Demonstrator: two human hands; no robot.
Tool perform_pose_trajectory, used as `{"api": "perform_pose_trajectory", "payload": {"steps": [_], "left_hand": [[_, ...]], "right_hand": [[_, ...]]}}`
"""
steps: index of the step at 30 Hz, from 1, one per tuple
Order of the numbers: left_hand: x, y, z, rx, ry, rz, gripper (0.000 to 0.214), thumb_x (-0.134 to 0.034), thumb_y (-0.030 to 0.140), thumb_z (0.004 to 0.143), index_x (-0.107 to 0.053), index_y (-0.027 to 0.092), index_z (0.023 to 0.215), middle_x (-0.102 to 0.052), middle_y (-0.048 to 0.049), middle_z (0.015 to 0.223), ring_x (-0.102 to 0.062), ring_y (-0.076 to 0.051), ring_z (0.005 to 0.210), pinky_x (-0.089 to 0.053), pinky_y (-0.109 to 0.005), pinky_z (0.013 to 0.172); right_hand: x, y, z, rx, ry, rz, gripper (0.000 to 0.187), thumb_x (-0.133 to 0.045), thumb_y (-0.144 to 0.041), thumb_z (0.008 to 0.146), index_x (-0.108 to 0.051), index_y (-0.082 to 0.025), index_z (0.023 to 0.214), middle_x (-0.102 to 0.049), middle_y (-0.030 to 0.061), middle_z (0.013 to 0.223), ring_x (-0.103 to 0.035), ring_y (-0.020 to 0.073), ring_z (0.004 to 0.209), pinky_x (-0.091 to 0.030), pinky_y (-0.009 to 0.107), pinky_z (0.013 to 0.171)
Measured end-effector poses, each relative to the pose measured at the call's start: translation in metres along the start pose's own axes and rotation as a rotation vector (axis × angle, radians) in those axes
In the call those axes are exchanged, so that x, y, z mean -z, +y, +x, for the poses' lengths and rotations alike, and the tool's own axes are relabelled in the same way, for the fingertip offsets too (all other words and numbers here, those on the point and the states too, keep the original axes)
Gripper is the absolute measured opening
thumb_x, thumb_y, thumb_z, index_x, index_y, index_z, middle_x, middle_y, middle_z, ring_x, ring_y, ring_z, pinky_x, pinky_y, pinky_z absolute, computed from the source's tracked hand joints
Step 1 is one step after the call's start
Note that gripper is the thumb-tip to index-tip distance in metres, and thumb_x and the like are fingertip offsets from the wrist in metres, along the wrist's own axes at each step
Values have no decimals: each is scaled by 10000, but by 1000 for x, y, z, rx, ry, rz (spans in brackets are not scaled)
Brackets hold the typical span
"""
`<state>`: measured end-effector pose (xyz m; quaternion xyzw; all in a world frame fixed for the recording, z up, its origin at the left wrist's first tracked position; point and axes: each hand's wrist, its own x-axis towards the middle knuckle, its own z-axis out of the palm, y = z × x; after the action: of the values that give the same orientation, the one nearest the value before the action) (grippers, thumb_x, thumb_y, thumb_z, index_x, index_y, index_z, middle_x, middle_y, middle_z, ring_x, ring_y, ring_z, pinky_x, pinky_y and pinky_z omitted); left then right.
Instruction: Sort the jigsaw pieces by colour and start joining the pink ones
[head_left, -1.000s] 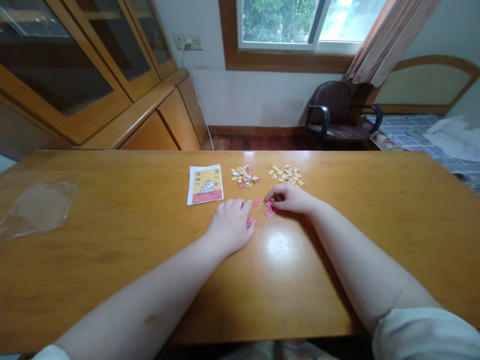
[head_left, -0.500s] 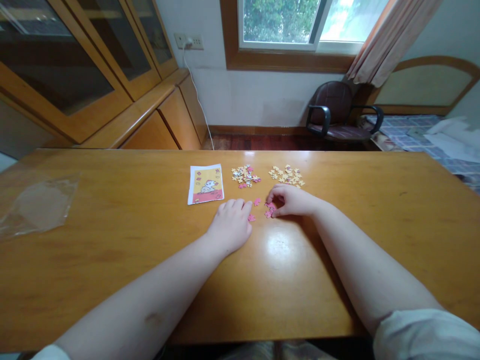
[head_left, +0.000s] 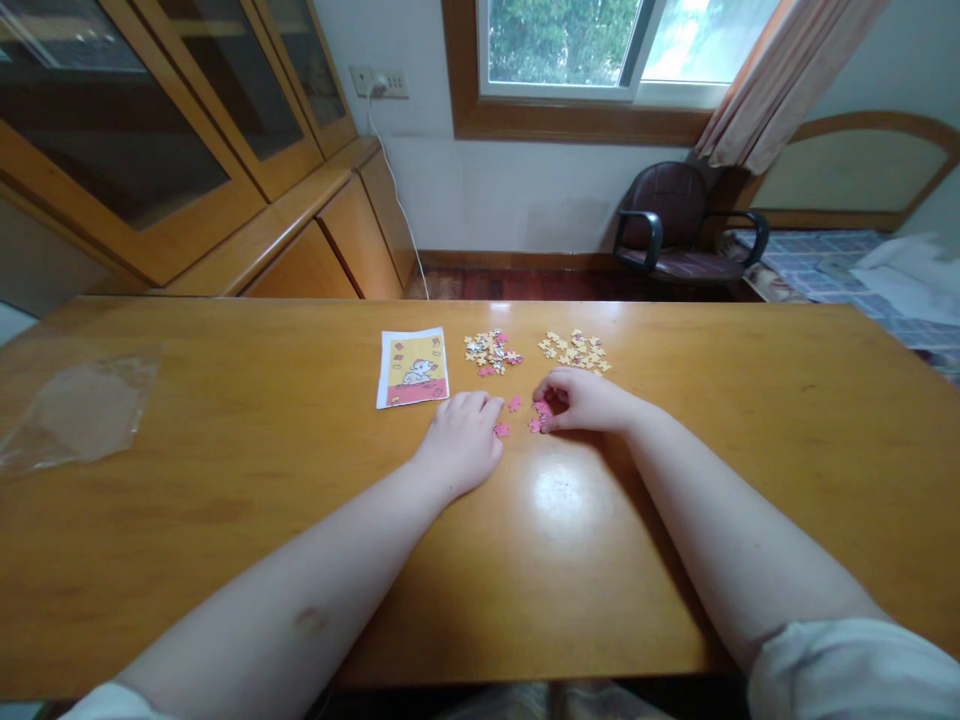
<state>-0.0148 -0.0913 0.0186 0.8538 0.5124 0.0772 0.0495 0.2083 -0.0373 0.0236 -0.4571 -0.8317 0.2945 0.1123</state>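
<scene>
My left hand point(head_left: 463, 438) rests palm down on the table. A pink puzzle piece point(head_left: 502, 430) sits at its thumb side, partly covered by the hand, which seems closed on it. My right hand point(head_left: 585, 400) curves its thumb and fingers around a small cluster of pink puzzle pieces point(head_left: 541, 412) on the tabletop; its fingertips touch them. Between the two hands lies a loose pink piece point(head_left: 514, 403), touched by neither. Beyond them are a mixed pile of yellow, white and pink pieces point(head_left: 490, 350) and a yellow pile point(head_left: 576, 351).
A picture card point(head_left: 412, 368) with a white animal on yellow and pink lies left of the piles. A clear plastic bag point(head_left: 79, 410) is at the table's left. Behind the wooden table point(head_left: 247, 480) stand a cabinet point(head_left: 300, 255) and an armchair point(head_left: 667, 220).
The pink piece at my left hand has shifted slightly away from me, along with that hand. The lower pieces by my right hand have shifted a little too.
</scene>
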Motion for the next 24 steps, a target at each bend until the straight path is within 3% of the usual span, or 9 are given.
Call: {"api": "perform_pose_trajectory", "payload": {"steps": [4,10,14,24], "left_hand": [[-1,-1,0,2,22,-52,371,-482,276,836,-544,187,1190,-564,-99,1181,-492,-262,1090,-390,-408,946],[-5,-3,2,1,32,-79,384,-496,374,853,-573,196,1184,-519,-113,1279,-432,-280,1209,-338,-445,1032],[-5,-1,2,-16,-6,-103,412,-507,389,852,-563,213,1221,-485,-117,1340,-399,-293,1257,-300,-480,1066],[-5,0,4,16,-59,-101,483,-479,416,866,-511,194,1294,-418,-146,1422,-329,-313,1333,-235,-536,1102]], "right_hand": [[-1,-1,-1,-10,18,27,357,-746,-391,642,-650,-156,893,-597,8,752,-521,123,657,-399,234,604],[-8,-5,0,91,119,-78,140,-609,-292,807,-684,-176,827,-628,39,819,-574,143,762,-426,257,719],[-13,-4,2,157,119,-106,164,-577,-278,844,-709,-195,895,-625,53,897,-593,151,828,-442,262,777],[-22,-5,5,130,221,-181,243,-597,-356,848,-704,-191,989,-606,74,947,-600,163,856,-456,283,817]]}}
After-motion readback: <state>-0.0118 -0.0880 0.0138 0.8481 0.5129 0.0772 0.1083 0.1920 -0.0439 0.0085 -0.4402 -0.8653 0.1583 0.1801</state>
